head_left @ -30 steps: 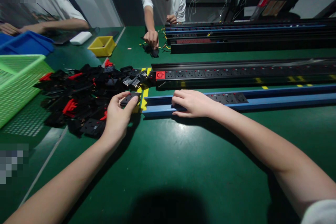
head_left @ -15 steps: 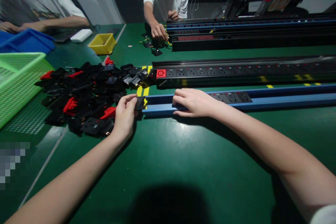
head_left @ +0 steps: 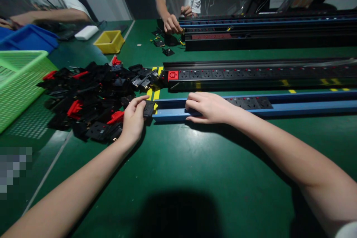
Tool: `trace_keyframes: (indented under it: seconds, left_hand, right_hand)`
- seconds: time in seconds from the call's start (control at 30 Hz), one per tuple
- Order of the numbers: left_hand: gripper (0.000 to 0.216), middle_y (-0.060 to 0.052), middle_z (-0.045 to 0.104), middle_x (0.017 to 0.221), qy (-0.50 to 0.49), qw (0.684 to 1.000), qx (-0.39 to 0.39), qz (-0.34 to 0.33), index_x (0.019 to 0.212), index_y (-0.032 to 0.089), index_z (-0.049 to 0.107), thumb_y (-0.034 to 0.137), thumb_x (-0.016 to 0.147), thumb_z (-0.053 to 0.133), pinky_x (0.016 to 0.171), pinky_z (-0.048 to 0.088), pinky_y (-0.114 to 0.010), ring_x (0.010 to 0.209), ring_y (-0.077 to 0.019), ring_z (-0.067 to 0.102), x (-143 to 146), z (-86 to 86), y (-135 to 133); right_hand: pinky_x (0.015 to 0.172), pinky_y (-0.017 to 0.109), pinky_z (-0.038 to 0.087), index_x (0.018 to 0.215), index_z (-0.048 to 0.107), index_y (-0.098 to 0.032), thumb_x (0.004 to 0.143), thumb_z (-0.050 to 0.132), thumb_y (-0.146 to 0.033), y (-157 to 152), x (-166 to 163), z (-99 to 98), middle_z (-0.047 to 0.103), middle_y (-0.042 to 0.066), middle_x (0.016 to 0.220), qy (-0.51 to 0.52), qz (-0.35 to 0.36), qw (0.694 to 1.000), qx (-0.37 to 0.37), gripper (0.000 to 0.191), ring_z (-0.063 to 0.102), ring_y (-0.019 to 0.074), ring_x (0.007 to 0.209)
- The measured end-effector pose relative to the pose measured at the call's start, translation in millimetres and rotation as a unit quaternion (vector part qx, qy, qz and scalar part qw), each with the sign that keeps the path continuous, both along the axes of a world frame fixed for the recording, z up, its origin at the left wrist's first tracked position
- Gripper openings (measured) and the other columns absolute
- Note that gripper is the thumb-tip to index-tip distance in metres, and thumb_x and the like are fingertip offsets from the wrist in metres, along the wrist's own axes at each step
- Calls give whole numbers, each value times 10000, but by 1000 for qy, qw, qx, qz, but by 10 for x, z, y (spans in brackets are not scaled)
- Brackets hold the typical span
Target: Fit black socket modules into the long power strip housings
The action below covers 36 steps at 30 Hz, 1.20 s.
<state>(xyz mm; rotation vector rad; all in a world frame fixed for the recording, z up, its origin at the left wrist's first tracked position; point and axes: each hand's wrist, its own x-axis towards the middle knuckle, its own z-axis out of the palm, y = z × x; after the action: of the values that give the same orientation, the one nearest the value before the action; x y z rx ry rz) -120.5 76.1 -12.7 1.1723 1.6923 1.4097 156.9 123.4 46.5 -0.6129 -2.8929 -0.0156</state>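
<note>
My left hand (head_left: 133, 119) pinches a black socket module (head_left: 148, 108) right at the open left end of a long blue rail (head_left: 306, 106) lying across the green table. My right hand (head_left: 208, 107) rests on the rail's left part with fingers curled over it, holding it down. Several black socket modules (head_left: 249, 102) sit inside the rail just right of that hand. A heap of black and red socket modules (head_left: 92, 96) lies left of my left hand.
A black power strip (head_left: 251, 74) with a red module at its end lies behind the blue rail. More rails (head_left: 264, 31) are stacked further back. A green basket (head_left: 19, 81), blue bin (head_left: 28, 39) and yellow tray (head_left: 109, 41) stand left. A person's hand (head_left: 171, 24) works opposite; another person's arm (head_left: 50, 15) rests far left.
My left hand has carried the black socket module from the heap's edge rightward to the blue rail's left end. My right hand has stayed on the rail.
</note>
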Motion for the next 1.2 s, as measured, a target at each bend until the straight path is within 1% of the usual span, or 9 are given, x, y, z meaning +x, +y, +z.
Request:
trace_keyframes:
  seconds: [0.07, 0.13, 0.23, 0.33, 0.43, 0.63, 0.97, 1.07, 1.2]
  left_hand:
    - [339, -33, 672, 1006, 8, 1000, 6, -3, 1098, 243, 714, 424, 861, 553, 628, 483, -239, 813, -159, 604, -20, -23, 5]
    - [333, -33, 672, 1010, 10, 1000, 6, -4, 1097, 249, 712, 424, 860, 558, 626, 483, -236, 822, -161, 604, -25, -23, 6]
    - [331, -35, 668, 994, -5, 1000, -2, 0, 1085, 244, 717, 418, 848, 567, 563, 451, -217, 780, -152, 593, -5, 16, 4]
    - [340, -38, 658, 931, -33, 999, -15, 2, 1070, 224, 726, 410, 827, 576, 493, 401, -204, 701, -137, 566, 18, 68, 9]
    - [338, -39, 658, 902, -41, 999, -18, -2, 1048, 213, 729, 406, 814, 581, 468, 383, -202, 667, -131, 556, 22, 96, 20]
    - [309, -35, 663, 937, -37, 999, -13, -7, 1033, 226, 722, 399, 818, 583, 476, 399, -203, 693, -135, 575, 7, 83, 27]
    - [257, -20, 603, 826, -29, 999, -11, -13, 974, 213, 692, 380, 818, 574, 426, 329, -198, 587, -114, 488, -14, 55, 60]
    - [251, -14, 591, 818, -26, 1000, -7, -13, 995, 221, 676, 385, 839, 569, 457, 362, -213, 603, -120, 502, -33, 12, 74]
    - [263, -15, 596, 866, 26, 999, 23, -27, 1064, 228, 634, 403, 895, 533, 581, 446, -247, 690, -139, 547, -50, -50, 53]
  right_hand:
    - [736, 316, 417, 1023, 572, -168, 968, 485, -495, 0, 1, -1, 588, 101, 1045, -1, -1, 1000, 3, 342, 558, 213, 846]
    - [736, 317, 417, 1023, 572, -169, 969, 481, -496, -1, 1, 0, 589, 102, 1044, -3, -1, 1000, 5, 344, 557, 214, 844]
    - [739, 316, 417, 1024, 572, -168, 967, 488, -488, -1, 1, 3, 589, 104, 1047, -3, -1, 1000, 2, 336, 556, 213, 847]
    - [739, 315, 414, 1024, 574, -167, 963, 498, -486, -1, 1, 1, 590, 104, 1044, -1, -1, 1000, 0, 333, 554, 212, 845]
    - [736, 317, 410, 1020, 577, -166, 962, 500, -487, 1, 2, -5, 590, 107, 1038, 2, 0, 1000, 1, 335, 550, 212, 840]
    - [737, 316, 413, 1022, 574, -165, 968, 486, -495, 7, 8, -9, 587, 106, 1039, 1, -1, 1000, 6, 346, 552, 212, 842]
    - [725, 314, 403, 1015, 575, -164, 968, 486, -494, 0, 8, -4, 591, 102, 1023, 4, 3, 1000, 12, 345, 543, 209, 826]
    - [725, 315, 399, 1024, 575, -165, 970, 481, -497, 7, 6, -12, 590, 105, 1027, 10, 7, 1000, 11, 349, 539, 210, 826]
    - [713, 313, 387, 1027, 576, -165, 967, 484, -499, 11, 2, -15, 589, 108, 1023, 10, 7, 1000, 9, 351, 534, 209, 820]
